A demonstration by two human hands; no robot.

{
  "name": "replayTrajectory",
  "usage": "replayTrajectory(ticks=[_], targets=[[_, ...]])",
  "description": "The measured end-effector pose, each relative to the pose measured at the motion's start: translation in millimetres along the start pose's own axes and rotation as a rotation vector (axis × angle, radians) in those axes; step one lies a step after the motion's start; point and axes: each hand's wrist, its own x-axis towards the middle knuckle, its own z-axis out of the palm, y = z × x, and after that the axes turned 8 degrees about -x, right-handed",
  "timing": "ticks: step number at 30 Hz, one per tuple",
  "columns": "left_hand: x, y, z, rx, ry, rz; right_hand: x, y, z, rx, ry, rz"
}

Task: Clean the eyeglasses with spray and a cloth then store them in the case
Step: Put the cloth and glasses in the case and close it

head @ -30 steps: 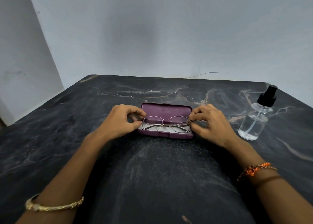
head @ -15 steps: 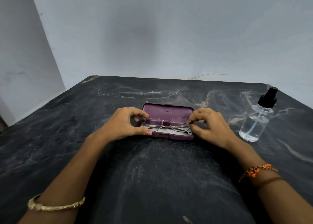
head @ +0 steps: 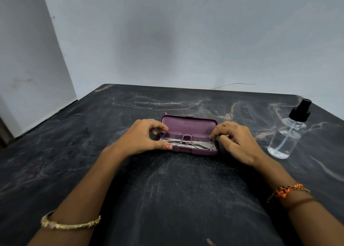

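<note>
Two bare hands frame a pair of thin metal-rimmed eyeglasses (head: 187, 139) lying folded in the tray of an open purple case (head: 189, 134) at the middle of a dark marbled table (head: 167, 190). At the left end of the frame, the left hand (head: 143, 137) has its fingertips pinched on the rim while its thumb rests against the near wall of the case; at the right end, the right hand (head: 236, 139) closes its fingers on the hinge corner. Whether the glasses sit fully on the pale lining or are held just above it cannot be told. Well to the right stands a clear spray bottle (head: 287, 134) with a black pump top, upright and untouched. No separate cloth can be made out, though pale fabric shows beneath the lenses.

Such a frame looks light, springy and easily bent, its lenses quick to smudge and scratch. Judged from this view, the safest hold is at both outer ends near the hinges, fingers on metal rather than glass, with even pressure from each side so the bridge does not twist. The hard case should take firmer handling; its lid stands raised on the far side.
</note>
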Motion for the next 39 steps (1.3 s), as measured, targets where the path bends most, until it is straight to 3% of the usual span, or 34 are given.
replayTrajectory(ticks=[6,12,17,39], targets=[[0,-2,-1,-0.043,0.006,0.003,0,3,8,0.032,0.163,0.026],[0,-4,0,-0.059,0.018,0.025,-2,-1,14,0.199,-0.072,0.130],[0,-7,1,-0.048,0.033,0.096,-2,2,12,0.253,-0.067,0.095],[-1,-7,3,-0.084,-0.008,0.088,-2,-5,5,0.351,-0.106,-0.114]])
